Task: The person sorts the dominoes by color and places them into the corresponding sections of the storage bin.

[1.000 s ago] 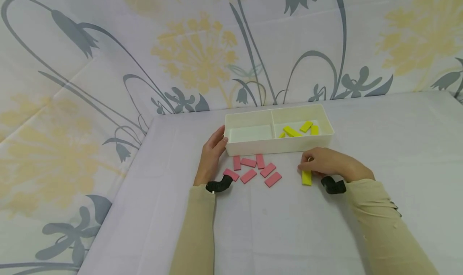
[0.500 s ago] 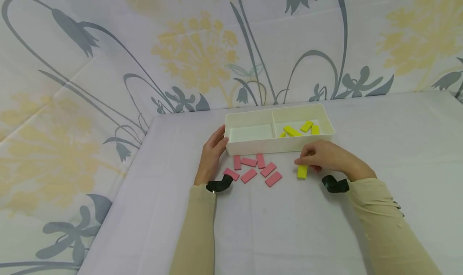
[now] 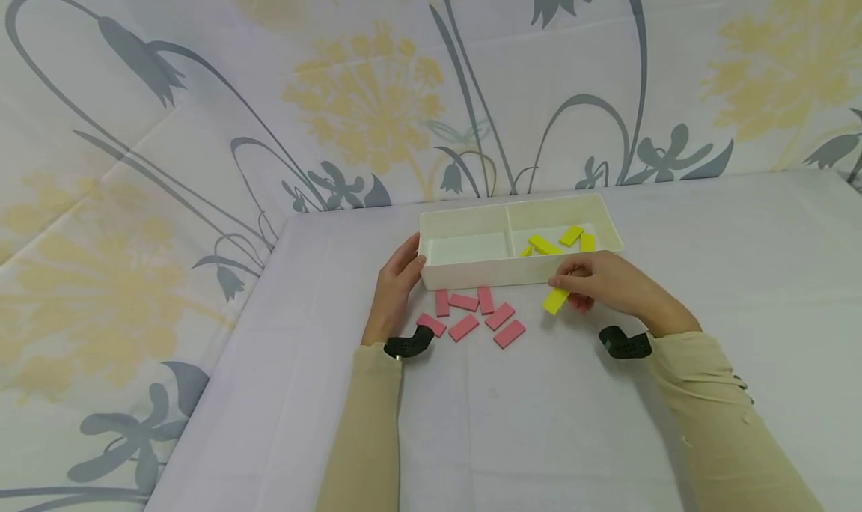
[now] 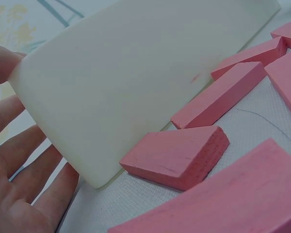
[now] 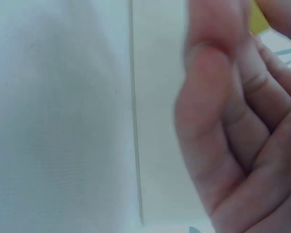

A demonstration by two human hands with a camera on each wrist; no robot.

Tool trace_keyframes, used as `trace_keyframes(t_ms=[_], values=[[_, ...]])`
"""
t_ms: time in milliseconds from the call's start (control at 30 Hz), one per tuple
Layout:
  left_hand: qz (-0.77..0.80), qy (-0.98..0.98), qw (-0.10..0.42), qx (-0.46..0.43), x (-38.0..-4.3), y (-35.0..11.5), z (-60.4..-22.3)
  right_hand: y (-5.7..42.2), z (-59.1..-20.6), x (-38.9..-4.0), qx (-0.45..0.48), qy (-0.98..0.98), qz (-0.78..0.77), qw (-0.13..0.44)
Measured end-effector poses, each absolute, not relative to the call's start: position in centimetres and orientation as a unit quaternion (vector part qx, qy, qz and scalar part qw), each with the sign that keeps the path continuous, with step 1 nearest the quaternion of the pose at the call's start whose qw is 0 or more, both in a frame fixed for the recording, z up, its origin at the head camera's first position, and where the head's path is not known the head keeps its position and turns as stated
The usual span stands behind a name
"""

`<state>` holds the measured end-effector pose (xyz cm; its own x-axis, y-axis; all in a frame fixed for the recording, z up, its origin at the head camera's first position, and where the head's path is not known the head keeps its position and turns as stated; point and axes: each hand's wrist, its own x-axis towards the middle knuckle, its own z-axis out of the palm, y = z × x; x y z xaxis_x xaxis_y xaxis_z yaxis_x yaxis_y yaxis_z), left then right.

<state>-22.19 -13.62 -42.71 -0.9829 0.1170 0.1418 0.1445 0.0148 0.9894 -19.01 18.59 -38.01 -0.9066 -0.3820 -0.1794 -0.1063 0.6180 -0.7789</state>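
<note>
In the head view my left hand (image 3: 393, 287) rests against the left end of a white two-compartment box (image 3: 485, 274). In the left wrist view its fingers (image 4: 26, 172) lie fairly straight along that end wall, with the thumb at the top corner. My right hand (image 3: 606, 287) pinches a flat yellow block (image 3: 555, 301) in front of the box's right half, its lower end tilted left. Several yellow blocks (image 3: 544, 245) lie in the right compartment. The right wrist view shows curled fingers (image 5: 206, 97) close up, hiding most of the held block.
Several pink blocks (image 3: 463, 328) lie scattered on the white cloth (image 3: 498, 422) before the box's left half; some sit close to its front wall. A floral curtain (image 3: 377, 100) hangs behind and along the left.
My right hand has lifted the yellow block off the cloth and brought it up and left toward the box, tilting it. The left hand and the box stay almost still.
</note>
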Motion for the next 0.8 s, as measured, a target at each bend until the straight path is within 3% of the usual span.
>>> trace_keyframes(t_ms=[533, 800], values=[[-0.697, -0.71, 0.01, -0.099, -21.2, -13.2, -41.2, 19.1, -37.3, -18.7, -0.147, 0.82, -0.533, 0.149], [-0.695, -0.712, 0.007, -0.099, -21.2, -13.3, -41.2, 19.0, -37.6, -19.0, -0.154, 0.806, -0.562, 0.103]])
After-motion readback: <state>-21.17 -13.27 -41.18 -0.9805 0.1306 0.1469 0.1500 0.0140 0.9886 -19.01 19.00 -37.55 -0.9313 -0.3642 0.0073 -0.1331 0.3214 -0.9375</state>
